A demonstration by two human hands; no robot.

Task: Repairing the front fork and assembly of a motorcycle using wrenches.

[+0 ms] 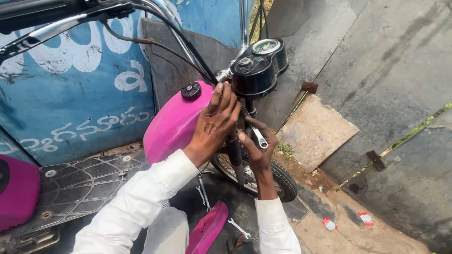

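- The left hand [214, 123] lies flat, fingers spread, against the front of the pink fuel tank [175, 123], just below the black headlight and gauge housing [258, 69]; it steadies rather than grips anything.
- The right hand [254, 149] is clamped on a silver spanner [256, 134], whose ring end shows beside the thumb; the other end runs up toward the steering neck and is hidden behind the left hand's fingers.
- The two hands sit close together at the fork [235, 157], above the front wheel [282, 181].
- A loose pink panel [207, 228] and a second spanner [239, 227] lie on the ground near the person's knees (a third tool lies just beside them, half in shadow).
- Risks, as a judgement: the spanner could slip off its fastener, since the working end cannot be seen to be seated, and the knuckles would strike the fork or the housing.
- The left fingers lie right in the spanner's swing, so a sudden release could pinch them.
- The cables [179, 42] crowd the neck and could snag the tool.
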